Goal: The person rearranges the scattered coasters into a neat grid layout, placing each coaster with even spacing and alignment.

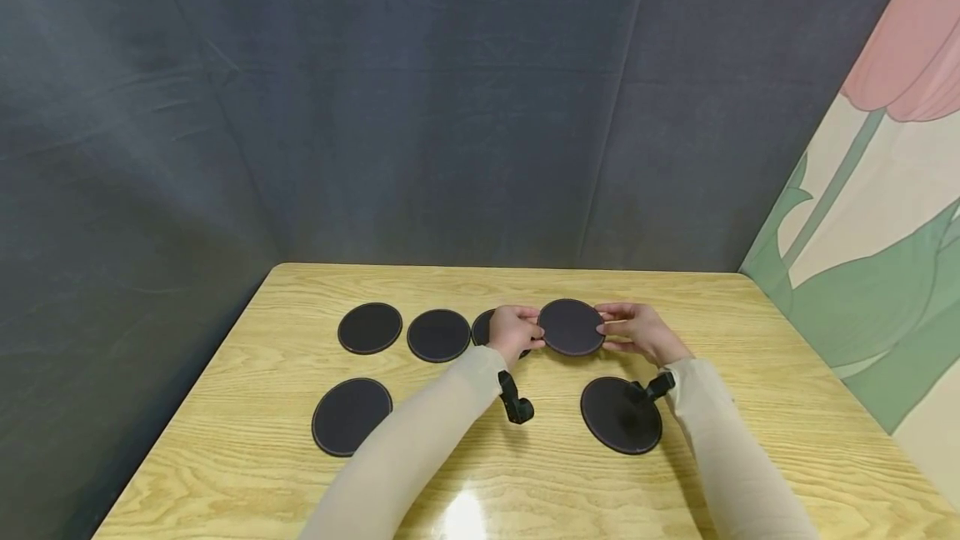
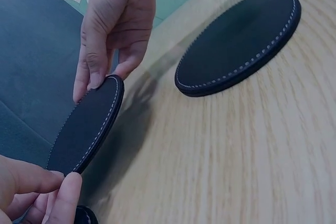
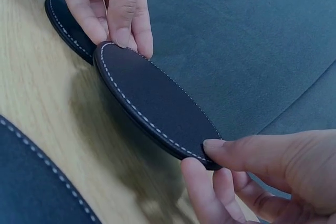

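Note:
A round black coaster [image 1: 572, 327] with pale stitching round its rim is held between both hands, raised off the table with its shadow below. My left hand [image 1: 513, 330] pinches its left edge between thumb and fingers. On the opposite edge, my right hand [image 1: 643, 333] grips with the thumb on top and fingers beneath, as the right wrist view shows. Partly covered by the left hand, another coaster [image 1: 482, 327] lies on the table. Nearer the front, below the right wrist, sits a further coaster [image 1: 611, 419].
The wooden table [image 1: 247, 407] carries more black coasters: one at the back left [image 1: 370, 328], one beside it [image 1: 438, 335], and one at the front left [image 1: 351, 417], near the left sleeve. A dark curtain [image 1: 450, 107] hangs behind; a flower-patterned wall [image 1: 885, 257] stands right.

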Demonstrator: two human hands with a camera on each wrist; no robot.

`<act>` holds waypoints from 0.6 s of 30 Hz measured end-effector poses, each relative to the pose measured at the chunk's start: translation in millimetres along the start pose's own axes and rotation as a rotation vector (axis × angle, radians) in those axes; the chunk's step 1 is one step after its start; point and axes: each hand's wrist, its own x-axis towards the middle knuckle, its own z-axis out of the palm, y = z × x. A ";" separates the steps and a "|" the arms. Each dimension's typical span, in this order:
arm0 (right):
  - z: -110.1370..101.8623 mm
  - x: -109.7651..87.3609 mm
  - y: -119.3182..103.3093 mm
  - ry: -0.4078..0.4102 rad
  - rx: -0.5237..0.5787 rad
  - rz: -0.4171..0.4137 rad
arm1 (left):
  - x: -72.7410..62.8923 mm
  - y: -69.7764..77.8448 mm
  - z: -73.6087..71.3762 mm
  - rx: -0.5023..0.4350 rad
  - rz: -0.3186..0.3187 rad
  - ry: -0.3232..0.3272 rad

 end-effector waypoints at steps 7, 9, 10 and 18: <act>2.1 2.3 4.9 0.005 -0.001 0.010 | 5.3 -8.5 3.7 -0.003 0.003 0.026; 2.4 2.8 6.0 0.010 0.003 0.019 | 6.6 -10.1 4.5 0.003 -0.001 0.030; 2.4 3.2 6.5 0.013 0.006 0.023 | 7.3 -10.5 4.6 0.006 -0.005 0.031; 3.1 4.0 7.7 0.017 0.012 0.031 | 9.0 -12.4 4.8 0.056 -0.009 0.026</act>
